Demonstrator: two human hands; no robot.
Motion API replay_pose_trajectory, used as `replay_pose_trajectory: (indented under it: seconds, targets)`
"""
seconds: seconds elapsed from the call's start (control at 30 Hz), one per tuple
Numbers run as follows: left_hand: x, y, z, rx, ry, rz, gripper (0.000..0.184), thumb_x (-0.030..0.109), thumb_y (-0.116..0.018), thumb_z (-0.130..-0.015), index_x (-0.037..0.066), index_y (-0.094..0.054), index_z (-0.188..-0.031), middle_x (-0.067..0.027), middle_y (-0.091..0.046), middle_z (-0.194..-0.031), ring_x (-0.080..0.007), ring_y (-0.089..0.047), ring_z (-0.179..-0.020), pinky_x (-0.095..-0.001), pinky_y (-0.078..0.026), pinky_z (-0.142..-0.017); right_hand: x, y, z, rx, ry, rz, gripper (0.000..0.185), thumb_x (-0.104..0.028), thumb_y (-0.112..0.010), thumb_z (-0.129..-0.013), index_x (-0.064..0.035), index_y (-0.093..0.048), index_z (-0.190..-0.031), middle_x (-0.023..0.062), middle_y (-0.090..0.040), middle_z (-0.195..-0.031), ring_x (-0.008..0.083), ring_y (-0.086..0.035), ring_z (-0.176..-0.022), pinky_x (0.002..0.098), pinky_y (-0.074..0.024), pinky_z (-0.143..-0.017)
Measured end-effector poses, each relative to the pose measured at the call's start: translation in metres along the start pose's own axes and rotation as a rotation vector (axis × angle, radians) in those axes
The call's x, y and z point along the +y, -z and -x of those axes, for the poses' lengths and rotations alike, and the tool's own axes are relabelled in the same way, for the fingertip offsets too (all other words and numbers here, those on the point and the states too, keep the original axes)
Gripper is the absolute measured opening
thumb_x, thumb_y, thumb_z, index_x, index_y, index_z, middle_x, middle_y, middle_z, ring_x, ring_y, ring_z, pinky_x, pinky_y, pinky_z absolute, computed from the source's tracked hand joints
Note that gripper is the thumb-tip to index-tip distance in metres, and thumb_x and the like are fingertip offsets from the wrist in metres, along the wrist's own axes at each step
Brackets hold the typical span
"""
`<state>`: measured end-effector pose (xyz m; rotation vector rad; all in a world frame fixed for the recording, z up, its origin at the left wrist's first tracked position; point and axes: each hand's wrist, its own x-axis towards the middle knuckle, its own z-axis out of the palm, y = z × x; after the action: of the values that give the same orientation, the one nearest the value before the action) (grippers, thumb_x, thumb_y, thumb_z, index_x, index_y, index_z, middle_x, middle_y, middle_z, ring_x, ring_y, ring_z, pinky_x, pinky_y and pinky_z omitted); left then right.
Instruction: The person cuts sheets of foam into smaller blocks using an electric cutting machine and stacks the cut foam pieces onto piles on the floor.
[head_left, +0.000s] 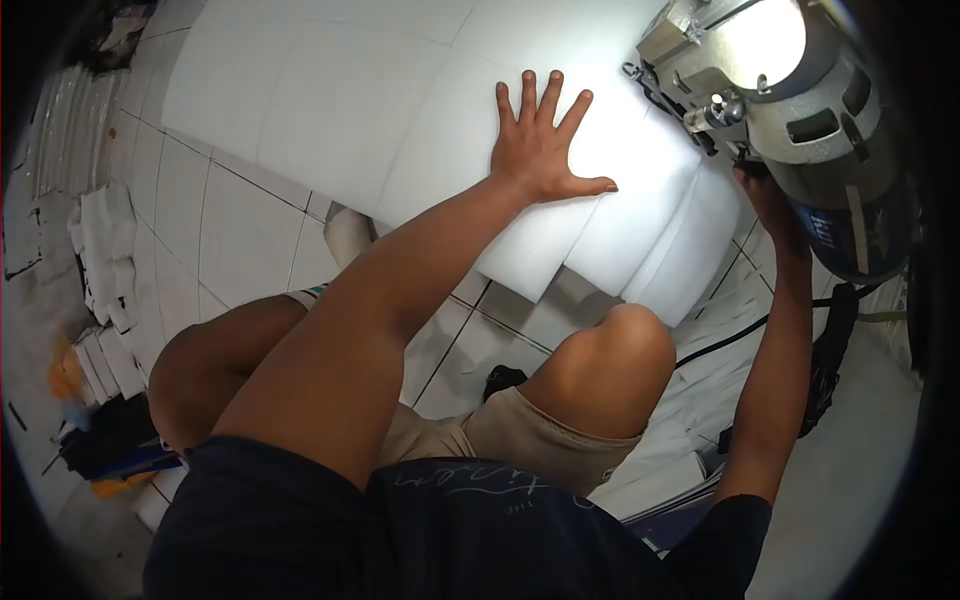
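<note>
My left hand [535, 158] lies flat with fingers spread on a wide white sheet of soft, foam-like material [330, 110]. Its front edge falls in several overlapping flaps [610, 245] above my knees. At the upper right stands a grey metal machine [830, 130] with a rounded motor-like housing, vent slots and a bright, glaring face. My right hand [757, 182] reaches up to the underside of this machine, beside the sheet's right edge. The machine covers most of its fingers, so what they touch or hold is hidden.
White floor tiles [250, 215] lie below the sheet. Along the left are stacks of white material [105, 255] and a dark bundle [110, 435] with orange and blue bits. A black cable [725, 343] runs from the machine past my right knee. White strips [700, 385] are heaped at the right.
</note>
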<state>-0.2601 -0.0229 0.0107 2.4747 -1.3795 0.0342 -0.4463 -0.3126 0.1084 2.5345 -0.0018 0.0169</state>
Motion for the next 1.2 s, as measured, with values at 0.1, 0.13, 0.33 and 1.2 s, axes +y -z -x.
replay_pose_trajectory:
  seconds: [0.1, 0.13, 0.33, 1.2]
  targets:
    - [-0.001, 0.001, 0.000, 0.001, 0.006, 0.025, 0.118, 0.091, -0.048, -0.060, 0.020, -0.024, -0.150, -0.0222, -0.015, -0.154, -0.0480, -0.006, -0.141, -0.0679, -0.002, -0.109, 0.013, -0.022, 0.001, 0.220, 0.202, 0.191, 0.019, -0.024, -0.060, -0.089, -0.0049, -0.060, -0.088, 0.0148, -0.061, -0.077, 0.0288, -0.062, -0.075, 0.0397, -0.0492, -0.073]
    - [-0.001, 0.000, 0.001, -0.008, 0.003, 0.031, 0.118, 0.091, -0.048, -0.060, 0.020, -0.024, -0.150, -0.0224, -0.015, -0.154, -0.0481, -0.007, -0.141, -0.0679, -0.003, -0.109, 0.006, -0.017, 0.001, 0.160, -0.107, -0.578, 0.020, -0.023, -0.059, -0.089, -0.0036, -0.059, -0.089, 0.0158, -0.062, -0.075, 0.0310, -0.062, -0.072, 0.0389, -0.0493, -0.068]
    - [-0.005, -0.004, 0.004, 0.027, -0.007, 0.075, 0.117, 0.091, -0.046, -0.061, 0.019, -0.026, -0.150, -0.0237, -0.017, -0.153, -0.0505, -0.009, -0.140, -0.0713, -0.003, -0.106, 0.008, -0.004, -0.003, -0.007, -0.117, -0.574, 0.017, -0.019, -0.060, -0.088, -0.0017, -0.060, -0.088, 0.0154, -0.063, -0.080, 0.0279, -0.062, -0.075, 0.0373, -0.0497, -0.074]
    - [-0.001, 0.000, -0.003, 0.002, -0.040, 0.132, 0.120, 0.088, -0.052, -0.062, 0.011, -0.024, -0.150, -0.0277, -0.016, -0.152, -0.0521, -0.005, -0.140, -0.0708, 0.000, -0.106, -0.025, 0.024, 0.009, -0.195, -0.697, -0.360, 0.054, -0.043, -0.066, -0.084, -0.0022, -0.056, -0.118, 0.0227, -0.061, -0.104, 0.0389, -0.059, -0.096, 0.0430, -0.0459, -0.088]
